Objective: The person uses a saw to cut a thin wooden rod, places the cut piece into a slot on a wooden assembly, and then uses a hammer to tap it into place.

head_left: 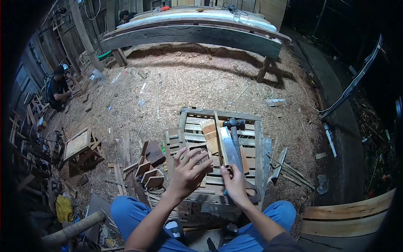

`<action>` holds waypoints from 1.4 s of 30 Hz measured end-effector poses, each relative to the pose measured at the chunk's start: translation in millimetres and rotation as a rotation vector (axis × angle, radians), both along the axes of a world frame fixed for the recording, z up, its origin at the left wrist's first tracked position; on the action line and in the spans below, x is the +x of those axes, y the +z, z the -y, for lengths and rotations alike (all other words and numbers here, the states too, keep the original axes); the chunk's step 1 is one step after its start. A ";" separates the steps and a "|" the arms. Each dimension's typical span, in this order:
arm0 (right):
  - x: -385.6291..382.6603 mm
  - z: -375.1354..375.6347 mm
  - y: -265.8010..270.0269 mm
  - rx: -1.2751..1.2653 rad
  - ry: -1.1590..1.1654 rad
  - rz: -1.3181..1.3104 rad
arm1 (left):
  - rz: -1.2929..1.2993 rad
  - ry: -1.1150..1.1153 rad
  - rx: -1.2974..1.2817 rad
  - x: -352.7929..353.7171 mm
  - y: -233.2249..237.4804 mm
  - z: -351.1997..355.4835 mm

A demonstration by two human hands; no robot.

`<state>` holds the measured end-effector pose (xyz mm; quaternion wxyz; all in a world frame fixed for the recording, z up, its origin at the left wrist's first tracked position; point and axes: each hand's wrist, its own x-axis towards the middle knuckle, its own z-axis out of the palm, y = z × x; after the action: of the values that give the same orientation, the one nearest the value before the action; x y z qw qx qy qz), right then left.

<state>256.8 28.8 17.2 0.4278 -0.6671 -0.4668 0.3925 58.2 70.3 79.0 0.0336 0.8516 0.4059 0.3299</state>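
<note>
Pressing your left hand [187,173], fingers splayed flat, on slatted frame [257,143]; your right hand [234,185] pinched shut at near end of saw [230,148], what it grips unclear; blade runs beyond fingertips, hammer [234,123] alongside

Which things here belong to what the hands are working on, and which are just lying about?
In hand: left hand spread on the slatted frame; right hand by the saw lying on it; hammer and wood block on the same frame.
Lying about: small stool, plastic bottle, yellow rag, long plank on trestles, curved boards at lower right.
</note>
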 end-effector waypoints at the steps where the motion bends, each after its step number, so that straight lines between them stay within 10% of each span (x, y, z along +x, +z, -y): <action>1: -2.5 3.0 1.6 0.008 0.058 0.014 | -0.002 -0.008 -0.013 -0.7 -0.8 -0.9; 20: -19.5 8.2 75.9 0.402 0.340 -0.140 | 0.550 -0.143 -0.306 4.0 22.0 11.6; 27: -13.9 5.2 97.7 0.580 0.364 0.168 | 0.762 -0.159 -0.361 -6.6 22.7 18.3; 42: -18.7 15.9 106.9 0.585 0.329 -0.162 | 0.512 -0.264 -0.358 -23.6 34.1 27.1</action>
<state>238.1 12.9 124.1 0.5677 -0.3986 -0.6254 0.3573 34.6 43.2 113.1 0.3258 0.7670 0.3221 0.4494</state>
